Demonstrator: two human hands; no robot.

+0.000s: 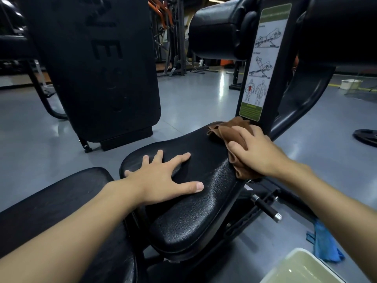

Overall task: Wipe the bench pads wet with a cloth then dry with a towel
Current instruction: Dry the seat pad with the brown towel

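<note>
A black textured seat pad (200, 199) fills the middle of the view, with a longer black back pad (61, 201) adjoining it at lower left. My left hand (163, 178) lies flat on the seat pad's near left part, fingers spread. My right hand (255, 150) presses a crumpled brown cloth (226, 129) against the pad's far right edge, next to the machine's upright post. Part of the cloth hangs over the pad's right side below my hand. A blue towel (324, 244) lies on the floor at lower right.
A white basin with pale liquid (302, 268) sits at the bottom right corner. The upright post carries an exercise chart (263, 64), with roller pads (216, 29) above. A tall black weight-stack cover (98, 66) stands left. A weight plate (367, 137) lies on the grey floor.
</note>
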